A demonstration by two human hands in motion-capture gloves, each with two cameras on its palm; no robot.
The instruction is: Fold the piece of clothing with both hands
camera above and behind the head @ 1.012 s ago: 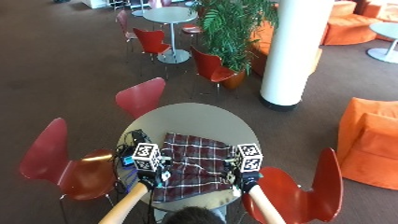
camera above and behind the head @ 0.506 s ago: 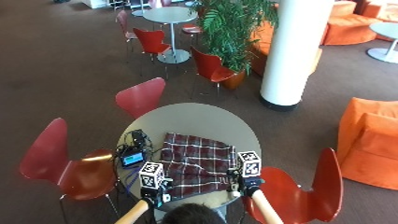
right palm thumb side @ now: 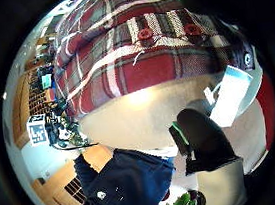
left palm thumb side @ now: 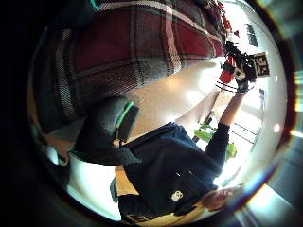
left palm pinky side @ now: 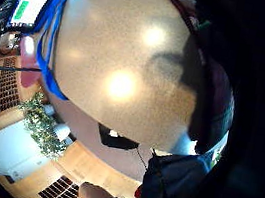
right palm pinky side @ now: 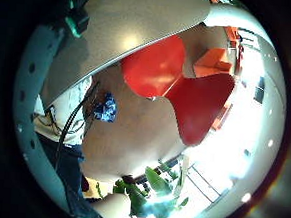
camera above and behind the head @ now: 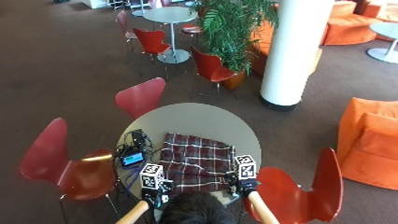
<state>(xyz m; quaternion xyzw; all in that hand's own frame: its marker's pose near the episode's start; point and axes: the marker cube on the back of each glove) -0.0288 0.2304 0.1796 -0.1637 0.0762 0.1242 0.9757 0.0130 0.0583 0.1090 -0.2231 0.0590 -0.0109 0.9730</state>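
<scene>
- Shirt [camera above and behind the head: 198,161]: red-plaid cloth, spread flat on round worktop [camera above and behind the head: 199,119], toward the 6 o'clock edge nearest the person. Buttons and a white tag visible at the hem in the right thumb-side view.
- Handling, judged: soft, light, limp; likely to sag and crease when lifted, unlikely to slip on the speckled top. Not fragile.
- Hold points, judged: the two near corners, at 7 and 5 o'clock of the cloth, for carrying the hem toward 12 o'clock.
- Left hand [camera above and behind the head: 155,192]: at the shirt's near left corner; thumb seen beside the cloth edge in its palm view; whether fingers pinch cloth cannot be told.
- Right hand [camera above and behind the head: 246,183]: at the near right corner; likewise cannot be told.
- Hands well apart, one per corner.
- Device [camera above and behind the head: 132,159] with cables: on the worktop at 9 o'clock of the shirt, just beside its left edge; possible snag for a sideways fold.
- Red chairs [camera above and behind the head: 140,95] around the worktop; none in the way.
- Far half of worktop bare.
</scene>
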